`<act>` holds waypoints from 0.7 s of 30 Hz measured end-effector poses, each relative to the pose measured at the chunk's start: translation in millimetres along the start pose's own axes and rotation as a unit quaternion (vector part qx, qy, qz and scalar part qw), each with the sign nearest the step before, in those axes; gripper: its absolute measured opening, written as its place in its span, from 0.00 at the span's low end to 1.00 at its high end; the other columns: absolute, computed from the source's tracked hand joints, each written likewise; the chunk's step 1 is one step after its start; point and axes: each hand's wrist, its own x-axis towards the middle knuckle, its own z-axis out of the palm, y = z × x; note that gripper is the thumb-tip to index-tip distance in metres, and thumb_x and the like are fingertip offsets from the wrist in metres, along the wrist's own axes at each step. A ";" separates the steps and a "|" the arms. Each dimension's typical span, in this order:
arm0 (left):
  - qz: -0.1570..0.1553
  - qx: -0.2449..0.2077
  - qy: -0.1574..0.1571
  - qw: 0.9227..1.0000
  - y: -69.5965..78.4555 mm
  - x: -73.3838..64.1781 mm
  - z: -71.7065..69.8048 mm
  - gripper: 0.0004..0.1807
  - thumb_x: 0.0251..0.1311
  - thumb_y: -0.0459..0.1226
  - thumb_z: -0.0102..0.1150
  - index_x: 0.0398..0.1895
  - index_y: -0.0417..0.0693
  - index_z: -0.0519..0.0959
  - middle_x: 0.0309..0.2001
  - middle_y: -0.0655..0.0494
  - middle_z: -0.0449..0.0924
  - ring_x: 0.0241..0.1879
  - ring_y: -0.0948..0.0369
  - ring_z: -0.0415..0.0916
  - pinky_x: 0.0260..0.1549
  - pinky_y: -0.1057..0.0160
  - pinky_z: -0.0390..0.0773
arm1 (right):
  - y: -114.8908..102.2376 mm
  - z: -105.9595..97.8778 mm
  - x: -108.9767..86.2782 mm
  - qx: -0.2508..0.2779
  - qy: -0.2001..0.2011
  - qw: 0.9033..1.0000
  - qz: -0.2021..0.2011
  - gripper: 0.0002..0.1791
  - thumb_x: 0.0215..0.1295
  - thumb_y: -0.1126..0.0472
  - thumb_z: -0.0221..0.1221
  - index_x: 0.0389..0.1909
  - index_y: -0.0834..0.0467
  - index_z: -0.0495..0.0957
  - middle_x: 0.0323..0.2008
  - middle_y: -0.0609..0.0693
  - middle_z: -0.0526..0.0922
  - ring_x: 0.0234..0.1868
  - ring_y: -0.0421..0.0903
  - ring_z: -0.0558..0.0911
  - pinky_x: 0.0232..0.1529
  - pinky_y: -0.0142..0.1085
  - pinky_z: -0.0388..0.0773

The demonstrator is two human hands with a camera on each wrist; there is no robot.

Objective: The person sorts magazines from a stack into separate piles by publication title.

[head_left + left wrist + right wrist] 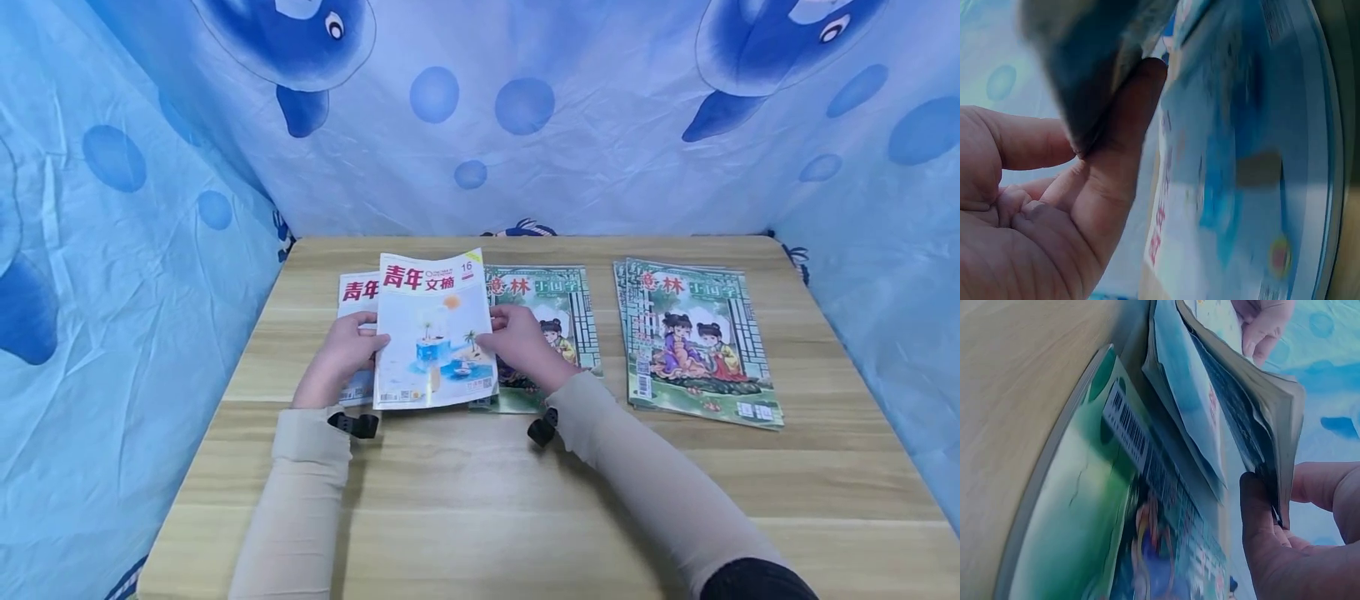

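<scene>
A white magazine (435,367) with red title characters and a blue seaside picture is held up between both hands. My left hand (339,354) pinches its left edge, and my right hand (525,343) pinches the right edge. In the left wrist view, the left thumb (1035,142) presses the magazine's corner against the fingers. The right wrist view shows its page edges (1288,425) between thumb and fingers. Beneath it on the left lies another white magazine (352,296) with the same title, partly covered. Green magazines (585,321) lie below the right hand, partly covered too.
A slightly fanned stack of green magazines (705,350), with two cartoon figures on the cover, lies to the right on the wooden table (465,508). Blue fabric (615,183) with whale prints hangs behind the table and along both sides.
</scene>
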 end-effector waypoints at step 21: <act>-0.049 0.102 0.076 0.991 -20.0 20.2 -28.1 0.27 0.75 0.36 0.52 0.72 0.32 0.65 0.67 0.33 0.67 0.64 0.40 0.67 0.62 0.41 0.69 | -10.6 54.3 40.3 -0.106 -0.002 0.994 -0.014 0.25 0.63 0.65 0.67 0.60 0.68 0.76 0.43 0.54 0.83 0.44 0.48 0.82 0.46 0.39 0.81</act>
